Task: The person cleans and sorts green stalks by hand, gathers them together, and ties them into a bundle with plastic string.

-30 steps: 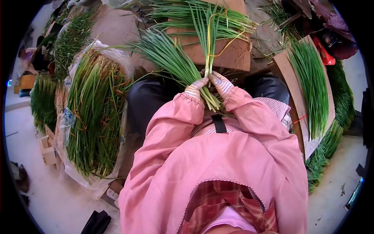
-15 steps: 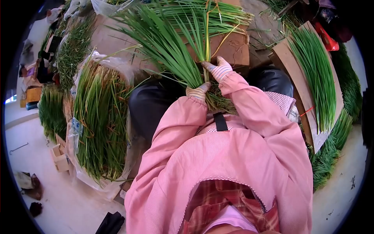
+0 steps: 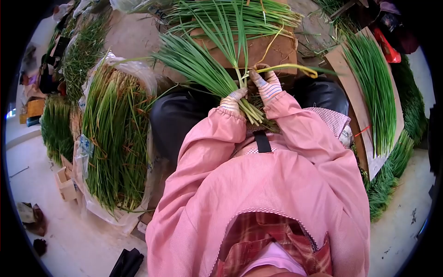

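My left hand [image 3: 234, 100], in a striped glove, is wrapped round the stems of a bunch of long green leaves [image 3: 198, 62]. The leaves fan up and to the left, and the pale stem ends stick out below the hand. Beside it my right hand [image 3: 266, 85], also gloved, is closed on a yellowed leaf [image 3: 293, 68] that stretches out to the right. One upright plant [image 3: 238, 71] stands between the two hands.
A cardboard box [image 3: 277, 51] with more leaves [image 3: 230, 18] lies ahead. At the left is a plastic-lined heap of leaves [image 3: 117, 143]. At the right, trimmed green leaves [image 3: 376, 97] lie on a cardboard sheet [image 3: 339, 57]. A small wooden box [image 3: 67, 184] is at far left.
The yellow leaf, upright before, now points right from my right hand. My left hand has moved slightly up and left, and the bunch's stem ends now show below it.
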`<action>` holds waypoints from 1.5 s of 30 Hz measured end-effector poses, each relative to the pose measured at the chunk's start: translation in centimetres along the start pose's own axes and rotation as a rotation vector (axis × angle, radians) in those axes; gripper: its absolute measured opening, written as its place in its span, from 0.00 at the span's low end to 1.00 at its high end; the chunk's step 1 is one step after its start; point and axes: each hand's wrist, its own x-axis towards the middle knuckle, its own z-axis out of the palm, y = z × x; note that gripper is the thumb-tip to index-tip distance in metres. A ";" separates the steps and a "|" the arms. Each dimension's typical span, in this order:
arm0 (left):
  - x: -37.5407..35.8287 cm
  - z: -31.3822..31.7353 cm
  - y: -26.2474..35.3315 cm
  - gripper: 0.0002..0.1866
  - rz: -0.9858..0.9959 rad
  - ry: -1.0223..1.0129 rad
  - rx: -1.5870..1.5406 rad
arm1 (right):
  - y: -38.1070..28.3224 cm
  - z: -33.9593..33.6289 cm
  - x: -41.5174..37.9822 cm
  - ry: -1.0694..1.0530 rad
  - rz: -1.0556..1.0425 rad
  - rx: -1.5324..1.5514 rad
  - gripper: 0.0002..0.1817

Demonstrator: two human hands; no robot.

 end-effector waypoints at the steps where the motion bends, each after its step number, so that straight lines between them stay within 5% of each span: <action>1: -0.2 0.0 0.3 0.06 -0.136 -0.038 0.002 | 0.0 -0.3 0.2 -0.095 -0.080 0.001 0.12; 3: -0.6 0.6 0.1 0.06 -0.086 0.000 0.006 | -0.1 -1.1 0.6 -0.159 -0.171 -0.150 0.11; 5: -0.5 0.8 0.6 0.07 -0.134 0.097 0.171 | -1.1 -1.6 0.8 -0.327 -0.213 -0.722 0.10; 7: 0.1 0.9 1.3 0.07 -0.168 0.152 0.199 | -0.9 -2.0 0.7 -0.510 0.066 -0.481 0.10; 9: -0.7 1.5 1.9 0.08 -0.211 0.119 0.049 | -2.0 -1.8 -0.5 -0.475 0.088 -0.597 0.10; 11: -0.9 0.6 1.1 0.10 0.034 -0.040 -0.043 | -2.5 -2.3 -1.4 -0.326 0.198 -0.282 0.11; 15: -1.8 1.2 1.6 0.13 0.115 0.011 -0.007 | -4.7 -5.5 -3.2 -0.371 0.440 -0.408 0.11; 17: -2.0 1.4 2.1 0.15 0.125 0.048 0.028 | -4.1 -10.0 -3.5 -0.462 0.532 -0.629 0.12; 19: -1.9 1.7 2.3 0.17 0.084 0.075 0.008 | -8.4 -7.3 -4.5 -0.694 0.565 -1.606 0.21; 21: -1.7 1.4 2.2 0.18 0.023 0.074 0.058 | -10.2 -6.6 -3.9 -0.781 0.448 -1.907 0.19; 25: -1.3 0.3 1.7 0.17 -0.128 -0.079 0.033 | -13.1 -1.4 -2.6 -0.353 0.073 -1.543 0.15; 29: -3.2 1.7 0.7 0.15 0.120 -0.241 -0.044 | -7.3 -0.5 -0.7 -0.414 0.000 -1.028 0.19; 31: -2.0 0.6 -0.3 0.17 0.034 -0.285 -0.085 | -3.9 0.7 -0.7 -0.331 0.356 -0.472 0.17; 32: -2.3 0.7 -0.4 0.20 0.035 -0.332 -0.103 | -3.0 1.2 -0.2 -0.187 0.439 -0.499 0.15; 35: -3.3 1.7 0.5 0.19 0.088 -0.259 -0.072 | -1.6 2.0 0.1 -0.042 0.387 -0.193 0.12; 37: -3.1 0.7 0.3 0.23 0.096 -0.231 -0.054 | -3.7 1.9 0.1 0.072 0.586 -0.160 0.11; 39: -3.0 0.7 0.3 0.24 0.081 -0.156 -0.108 | -3.6 1.0 -0.3 0.083 0.406 -0.143 0.11; 43: -3.6 1.2 0.4 0.20 0.049 -0.240 -0.165 | -3.3 -1.3 -3.3 -0.198 0.487 -0.490 0.10; 44: -2.8 0.2 0.6 0.21 -0.072 -0.231 -0.103 | -2.5 -1.4 -4.3 -0.255 0.489 -0.533 0.10; 45: -1.8 -0.2 -0.1 0.26 0.029 -0.269 -0.072 | -1.8 -1.5 -5.1 -0.313 0.490 -0.574 0.10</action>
